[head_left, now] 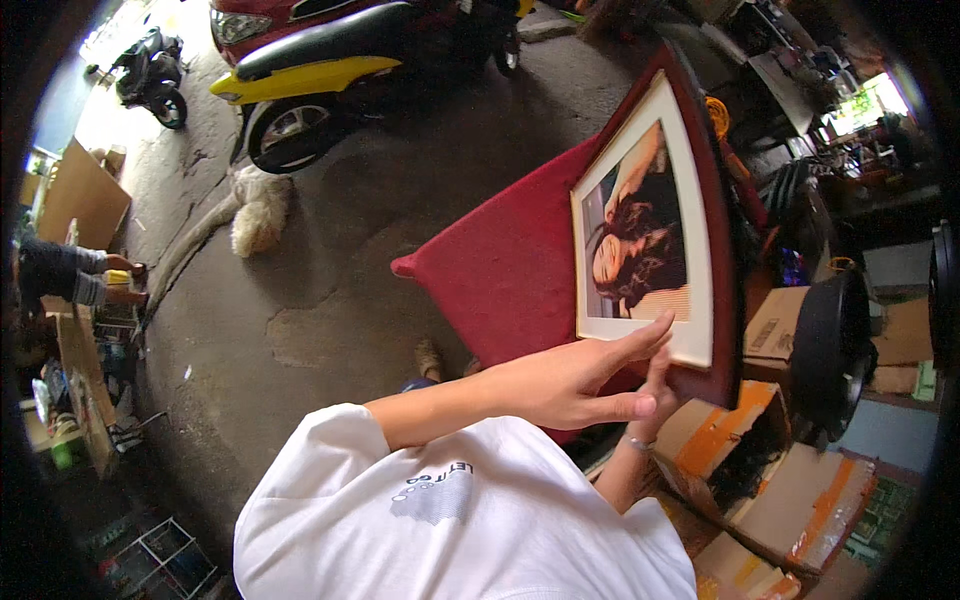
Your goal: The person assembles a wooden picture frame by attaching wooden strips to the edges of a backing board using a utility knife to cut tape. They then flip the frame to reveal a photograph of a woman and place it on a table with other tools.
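A framed photograph (pixel 640 235) of a dark-haired person, turned sideways, leans upright at the right. Its wide white mat (pixel 693 345) sits inside a dark red-brown frame (pixel 728 300). Beside and beneath it spreads a red cloth-covered surface (pixel 510 260). My left hand (pixel 575 385) reaches across from the left, fingers stretched out and holding nothing I can see. Its fingertips are over the lower part of the picture; whether they touch it I cannot tell. My right hand (pixel 655 390), below a bracelet-ringed wrist, is largely behind the left one, and most of its fingers are hidden.
Opened cardboard boxes (pixel 720 435) with orange tape lie at the lower right, near a black round object (pixel 832 345). A yellow-and-black motorcycle (pixel 310 85) stands at the back. A pale shaggy dog (pixel 260 215) is on the concrete floor. Another person (pixel 75 275) is at the far left.
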A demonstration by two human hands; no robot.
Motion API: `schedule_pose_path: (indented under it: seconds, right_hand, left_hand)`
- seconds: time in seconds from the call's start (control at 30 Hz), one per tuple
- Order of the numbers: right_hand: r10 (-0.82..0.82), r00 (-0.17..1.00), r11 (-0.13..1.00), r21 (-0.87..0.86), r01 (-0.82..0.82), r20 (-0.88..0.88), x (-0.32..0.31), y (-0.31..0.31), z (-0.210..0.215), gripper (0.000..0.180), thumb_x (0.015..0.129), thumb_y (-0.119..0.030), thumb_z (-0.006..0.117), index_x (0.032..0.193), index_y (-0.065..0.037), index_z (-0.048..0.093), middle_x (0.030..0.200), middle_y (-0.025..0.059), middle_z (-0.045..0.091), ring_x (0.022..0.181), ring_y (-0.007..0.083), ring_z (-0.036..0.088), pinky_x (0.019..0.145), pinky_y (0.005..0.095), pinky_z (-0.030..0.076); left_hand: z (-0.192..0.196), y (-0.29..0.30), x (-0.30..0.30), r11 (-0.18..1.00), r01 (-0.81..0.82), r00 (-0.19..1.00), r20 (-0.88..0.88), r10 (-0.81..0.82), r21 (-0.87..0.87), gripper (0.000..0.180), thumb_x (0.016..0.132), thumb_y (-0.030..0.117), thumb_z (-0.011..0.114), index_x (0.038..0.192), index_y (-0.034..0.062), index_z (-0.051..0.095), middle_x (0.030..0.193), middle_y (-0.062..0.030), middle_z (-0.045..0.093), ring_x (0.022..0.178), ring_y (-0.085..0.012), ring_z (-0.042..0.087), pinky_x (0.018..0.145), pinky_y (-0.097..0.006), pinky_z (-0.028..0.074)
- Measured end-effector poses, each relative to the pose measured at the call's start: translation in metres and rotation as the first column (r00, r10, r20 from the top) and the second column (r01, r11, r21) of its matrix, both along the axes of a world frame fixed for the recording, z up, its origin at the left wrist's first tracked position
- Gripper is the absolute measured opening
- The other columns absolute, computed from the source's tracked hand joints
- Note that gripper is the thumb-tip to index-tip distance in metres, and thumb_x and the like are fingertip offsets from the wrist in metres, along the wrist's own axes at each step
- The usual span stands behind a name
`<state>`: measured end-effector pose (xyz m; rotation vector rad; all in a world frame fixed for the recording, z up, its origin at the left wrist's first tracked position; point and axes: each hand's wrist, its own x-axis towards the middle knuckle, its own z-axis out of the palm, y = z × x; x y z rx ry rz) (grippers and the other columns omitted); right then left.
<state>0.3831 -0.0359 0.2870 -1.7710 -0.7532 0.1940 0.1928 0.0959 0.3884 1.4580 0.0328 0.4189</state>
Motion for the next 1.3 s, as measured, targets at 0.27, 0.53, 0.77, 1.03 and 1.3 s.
schedule_pose_path:
  seconds: [0.27,0.53,0.77,1.03,1.3]
  right_hand:
    - [-0.038,0.988,0.941,0.328,0.086,-0.148,0.081,0.000,-0.001,0.056,0.092,-0.016,0.077,0.138,0.005,0.052,0.140,0.0135,0.056,0.123,0.0207,0.056,0.105,0.0353,0.045]
    - [-0.079,0.955,0.937,0.307,0.169,-0.286,0.074,0.001,0.000,0.050,0.091,-0.015,0.077,0.133,0.002,0.055,0.136,0.0105,0.058,0.119,0.0183,0.056,0.102,0.0355,0.046]
    - [-0.159,0.985,0.929,0.326,0.173,-0.070,0.066,-0.002,-0.009,0.060,0.091,-0.030,0.079,0.134,0.003,0.055,0.133,0.0123,0.060,0.117,0.0215,0.058,0.097,0.0348,0.049]
    - [0.190,0.981,0.921,-0.338,-0.194,-0.047,-0.114,0.013,0.003,0.066,0.088,-0.035,0.079,0.141,-0.005,0.054,0.142,0.0110,0.057,0.130,0.0290,0.054,0.109,0.0402,0.043]
    - [0.478,0.877,0.828,-0.311,-0.466,-0.040,-0.162,0.094,-0.083,0.074,0.092,-0.047,0.070,0.147,-0.002,0.046,0.145,0.0242,0.052,0.135,0.0389,0.049,0.114,0.0465,0.040]
  left_hand:
    - [-0.079,0.004,-0.031,0.957,-0.070,0.967,-0.255,-0.004,-0.282,0.062,0.106,0.032,0.052,0.152,-0.0042,0.033,0.155,-0.0212,0.041,0.146,-0.0297,0.038,0.120,-0.042,0.032]
    - [-0.105,0.046,-0.058,0.913,-0.292,0.921,-0.339,0.189,-0.285,0.051,0.108,0.035,0.050,0.145,0.0007,0.047,0.145,-0.0155,0.053,0.137,-0.0251,0.049,0.115,-0.039,0.038]
    - [-0.065,0.085,-0.045,0.896,-0.247,0.966,-0.170,0.196,-0.368,0.046,0.109,0.034,0.046,0.143,0.0023,0.049,0.147,-0.0151,0.050,0.140,-0.0247,0.046,0.116,-0.038,0.036]
    - [-0.025,0.118,-0.069,0.816,-0.272,0.962,-0.147,0.229,-0.511,0.071,0.102,0.050,0.053,0.154,0.0096,0.028,0.153,-0.0162,0.043,0.138,-0.0254,0.047,0.112,-0.041,0.038]
    - [-0.198,0.220,-0.247,0.578,-0.755,0.623,-0.612,0.486,-0.310,0.059,0.099,0.034,0.067,0.142,0.0009,0.043,0.133,-0.0152,0.059,0.123,-0.0267,0.058,0.104,-0.045,0.046]
